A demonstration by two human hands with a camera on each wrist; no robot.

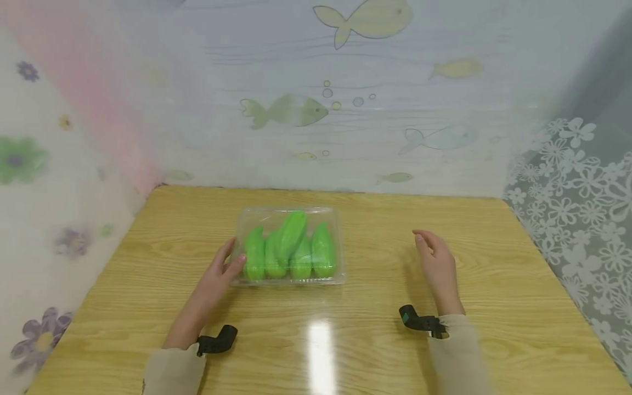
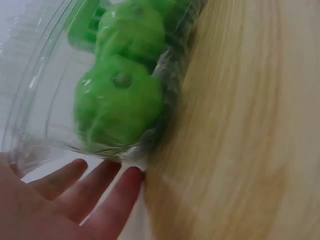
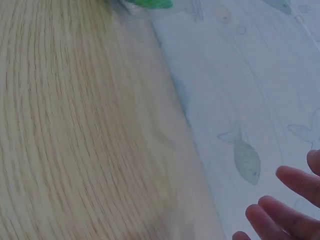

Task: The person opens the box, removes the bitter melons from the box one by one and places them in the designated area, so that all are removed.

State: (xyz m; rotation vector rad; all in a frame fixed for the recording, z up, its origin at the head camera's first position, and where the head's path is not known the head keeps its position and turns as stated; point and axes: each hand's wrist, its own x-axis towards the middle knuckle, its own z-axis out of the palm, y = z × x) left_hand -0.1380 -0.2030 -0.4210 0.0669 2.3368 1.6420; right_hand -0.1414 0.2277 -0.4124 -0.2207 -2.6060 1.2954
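A clear plastic box lies on the wooden table, left of the middle. Inside are several bright green, elongated, ridged pieces that look like toy fruit or vegetables, with one lying across the others. My left hand is at the left end of the box, its thumb by the near corner. In the left wrist view its spread, fairly straight fingers touch the box's end. Apart from the box, my right hand hovers over the table to the right, fingers loosely bent and holding nothing.
The wooden table meets a wall covering with printed fish along its far edge. Flower-patterned coverings hang at the left and right. Both wrists carry a black camera mount, the left one beside the sleeve.
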